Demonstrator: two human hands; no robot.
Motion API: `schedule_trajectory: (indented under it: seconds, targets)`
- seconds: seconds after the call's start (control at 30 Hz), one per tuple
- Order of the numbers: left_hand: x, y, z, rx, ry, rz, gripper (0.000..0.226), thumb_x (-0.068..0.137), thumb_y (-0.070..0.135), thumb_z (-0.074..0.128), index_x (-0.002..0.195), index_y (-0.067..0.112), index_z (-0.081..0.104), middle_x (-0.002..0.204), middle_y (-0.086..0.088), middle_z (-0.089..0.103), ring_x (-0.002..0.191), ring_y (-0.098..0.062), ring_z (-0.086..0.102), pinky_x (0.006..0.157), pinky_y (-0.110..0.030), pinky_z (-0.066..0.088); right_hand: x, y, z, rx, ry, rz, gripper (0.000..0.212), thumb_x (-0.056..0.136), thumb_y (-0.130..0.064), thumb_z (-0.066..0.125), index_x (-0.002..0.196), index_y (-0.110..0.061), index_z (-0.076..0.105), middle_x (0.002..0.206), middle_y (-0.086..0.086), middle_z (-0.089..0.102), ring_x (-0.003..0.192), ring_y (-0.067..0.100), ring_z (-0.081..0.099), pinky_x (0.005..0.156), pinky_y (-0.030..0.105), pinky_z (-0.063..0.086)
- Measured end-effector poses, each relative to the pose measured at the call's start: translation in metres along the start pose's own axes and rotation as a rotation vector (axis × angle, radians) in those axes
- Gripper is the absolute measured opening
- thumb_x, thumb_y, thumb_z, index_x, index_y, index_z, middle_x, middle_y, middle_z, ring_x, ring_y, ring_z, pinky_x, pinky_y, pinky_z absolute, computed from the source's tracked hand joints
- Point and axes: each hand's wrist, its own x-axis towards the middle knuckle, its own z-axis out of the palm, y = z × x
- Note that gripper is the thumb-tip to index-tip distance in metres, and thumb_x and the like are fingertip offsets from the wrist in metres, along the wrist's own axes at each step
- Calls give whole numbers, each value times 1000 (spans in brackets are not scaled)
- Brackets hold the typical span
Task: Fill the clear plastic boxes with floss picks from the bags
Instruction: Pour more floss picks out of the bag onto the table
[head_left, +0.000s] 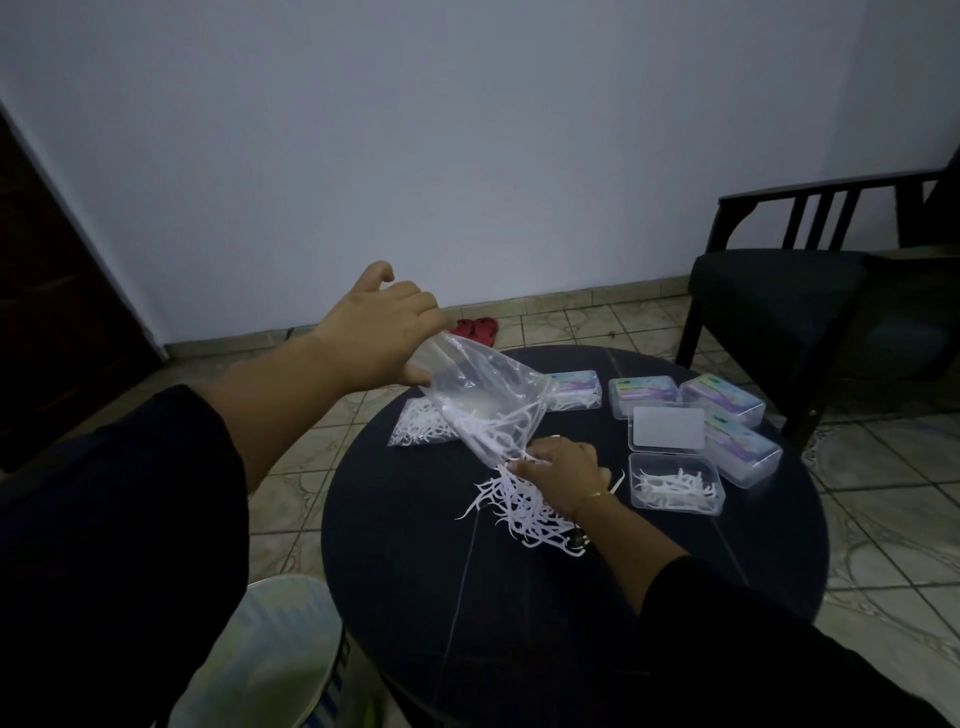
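Over a round dark table (675, 597) on a tiled floor (883, 545), with a dark chair (779, 306) off to the right by the wall (467, 130), a person is tipping out floss picks. The left hand (374, 327) is raised and pinches the closed end of a clear bag (483, 395), fingers curled round the plastic, so the bag hangs mouth-down and slanting toward the table. A few picks are bunched near its mouth.

The right hand (558, 462) sits right at the bag's mouth, fingers curled round the lower edge of the bag, with a thin bracelet on the wrist. Just below and left of that hand there's a loose pile (519, 512) of white picks on the table.

A second bag (418, 428), full of picks, lies flat behind the held one. To the right, an open box (675, 483) has some picks in it, lid (667, 428) flipped up behind it. Closed boxes (722, 400) with colourful labels sit just behind and beside it, plus one more (576, 389) partly hidden by the bag.

Something red (475, 328) is on the floor by the wall, can't tell what.
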Motion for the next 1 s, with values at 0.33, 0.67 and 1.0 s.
schedule_trajectory:
  seconds: [0.33, 0.67, 1.0]
  targets:
    - [1, -2, 5, -18, 8, -11, 66, 80, 68, 53, 134, 31, 43, 128, 7, 55, 119, -16, 48, 102, -40, 14, -4, -1, -6, 18, -90, -45, 55, 73, -52, 72, 124, -38, 56, 144, -9, 39, 136, 22, 24, 106, 43, 20]
    - [-4, -4, 12, -6, -18, -21, 67, 80, 69, 52, 137, 34, 40, 127, 10, 54, 118, -14, 48, 100, -38, 14, -1, 7, -5, -24, -28, 17, 24, 83, -49, 64, 64, -35, 60, 95, -15, 60, 117, 19, 43, 91, 37, 29]
    - [-2, 0, 13, -23, 2, -16, 67, 80, 68, 53, 135, 32, 42, 128, 8, 54, 118, -14, 48, 101, -38, 14, -3, -3, -4, -12, -89, -51, 57, 75, -53, 67, 127, -37, 52, 148, -8, 34, 136, 23, 21, 103, 45, 20]
